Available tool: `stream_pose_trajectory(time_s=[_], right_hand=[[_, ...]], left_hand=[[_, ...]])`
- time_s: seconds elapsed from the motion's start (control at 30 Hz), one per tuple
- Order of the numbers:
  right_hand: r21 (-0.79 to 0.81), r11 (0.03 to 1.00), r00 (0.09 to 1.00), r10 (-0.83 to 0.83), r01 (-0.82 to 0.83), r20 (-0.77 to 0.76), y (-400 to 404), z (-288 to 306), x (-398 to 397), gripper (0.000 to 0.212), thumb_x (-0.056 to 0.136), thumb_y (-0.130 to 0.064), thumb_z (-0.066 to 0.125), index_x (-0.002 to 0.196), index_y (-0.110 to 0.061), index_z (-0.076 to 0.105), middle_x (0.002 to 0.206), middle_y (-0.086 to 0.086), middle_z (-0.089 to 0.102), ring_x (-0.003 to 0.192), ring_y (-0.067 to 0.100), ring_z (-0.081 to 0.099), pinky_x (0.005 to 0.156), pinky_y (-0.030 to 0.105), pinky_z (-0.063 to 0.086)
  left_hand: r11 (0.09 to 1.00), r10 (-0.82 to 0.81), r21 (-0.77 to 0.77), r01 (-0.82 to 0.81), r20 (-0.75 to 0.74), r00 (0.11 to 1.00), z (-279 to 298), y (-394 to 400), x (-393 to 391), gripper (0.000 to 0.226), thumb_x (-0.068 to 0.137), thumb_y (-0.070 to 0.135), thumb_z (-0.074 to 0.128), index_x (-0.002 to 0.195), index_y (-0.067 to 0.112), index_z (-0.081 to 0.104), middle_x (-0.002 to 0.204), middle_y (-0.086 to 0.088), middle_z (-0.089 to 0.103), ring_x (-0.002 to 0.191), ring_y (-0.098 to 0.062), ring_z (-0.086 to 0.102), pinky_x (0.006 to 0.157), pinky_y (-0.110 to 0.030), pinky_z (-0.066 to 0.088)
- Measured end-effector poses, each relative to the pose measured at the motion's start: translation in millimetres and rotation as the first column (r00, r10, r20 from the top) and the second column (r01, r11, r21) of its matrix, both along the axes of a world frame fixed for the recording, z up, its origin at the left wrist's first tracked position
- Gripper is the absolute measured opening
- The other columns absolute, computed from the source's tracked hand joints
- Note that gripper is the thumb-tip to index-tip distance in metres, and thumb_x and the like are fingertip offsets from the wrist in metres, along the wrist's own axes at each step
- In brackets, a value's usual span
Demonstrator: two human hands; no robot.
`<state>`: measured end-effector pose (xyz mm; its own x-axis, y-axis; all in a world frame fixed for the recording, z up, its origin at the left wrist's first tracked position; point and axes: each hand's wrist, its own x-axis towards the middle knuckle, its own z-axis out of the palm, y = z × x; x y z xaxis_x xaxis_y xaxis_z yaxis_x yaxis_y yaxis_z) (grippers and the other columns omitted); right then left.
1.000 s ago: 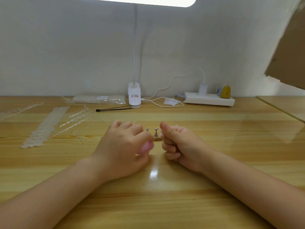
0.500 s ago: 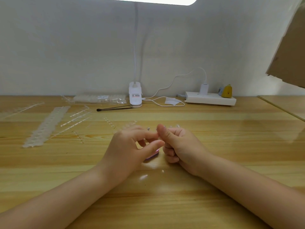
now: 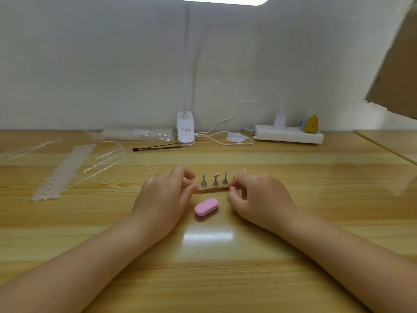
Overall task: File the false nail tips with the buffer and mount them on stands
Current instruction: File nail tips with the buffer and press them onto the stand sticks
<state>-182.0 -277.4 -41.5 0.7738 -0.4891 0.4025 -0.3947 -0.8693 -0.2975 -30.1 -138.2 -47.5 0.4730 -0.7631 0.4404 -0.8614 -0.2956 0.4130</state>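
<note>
Your right hand [image 3: 259, 197] is up at the right end of the row of small silver metal stands [image 3: 215, 179], fingers curled in a narrow grip right by the fourth stand [image 3: 234, 175]; a clear false nail tip may be pinched there, but it's too small and blurred for me to say. The stands sit upright on a thin brown base strip [image 3: 212, 189] in the middle of the pale wooden worktop [image 3: 225, 267]. Your left hand [image 3: 167, 193] hovers at the strip's left end, fingers loosely curled, holding nothing I can see. The pink oval buffer block [image 3: 206, 207] lies free on the worktop, just in front of the stands, between your hands. For this mounting step, steady the strip with your left fingers, bring the tip down square on the stand's head, and press lightly so nothing topples. Out left lie clear plastic strips of nail tips [image 3: 65, 168]; behind, a white clip lamp [image 3: 185, 129] and a white power strip [image 3: 288, 134].
</note>
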Motion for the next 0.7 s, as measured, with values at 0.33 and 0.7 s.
stream_pose_trajectory(time_s=[0.33, 0.7], right_hand=[[-0.232, 0.963, 0.988, -0.15, 0.136, -0.044, -6, -3, 5, 0.034, 0.097, -0.042, 0.041, 0.098, -0.023, 0.068, 0.079, -0.002, 0.068, 0.073, 0.021, 0.062, 0.053, 0.028, 0.039], [-0.164, 0.973, 0.984, -0.171, 0.16, -0.051, -14, -5, 13, 0.035, 0.099, -0.045, 0.041, 0.099, -0.026, 0.07, 0.086, -0.003, 0.069, 0.081, 0.02, 0.062, 0.053, 0.028, 0.035]], left_hand=[[0.993, -0.117, -0.006, 0.117, -0.005, 0.993, -2, -1, -3, 0.011, 0.093, 0.039, 0.051, 0.102, 0.037, 0.044, 0.1, 0.015, 0.068, 0.098, -0.005, 0.059, 0.089, -0.025, 0.032], [0.992, -0.127, 0.006, 0.127, 0.068, 0.99, -3, -3, -2, 0.014, 0.096, 0.035, 0.05, 0.108, 0.029, 0.05, 0.103, 0.013, 0.068, 0.101, -0.007, 0.058, 0.082, -0.021, 0.025]])
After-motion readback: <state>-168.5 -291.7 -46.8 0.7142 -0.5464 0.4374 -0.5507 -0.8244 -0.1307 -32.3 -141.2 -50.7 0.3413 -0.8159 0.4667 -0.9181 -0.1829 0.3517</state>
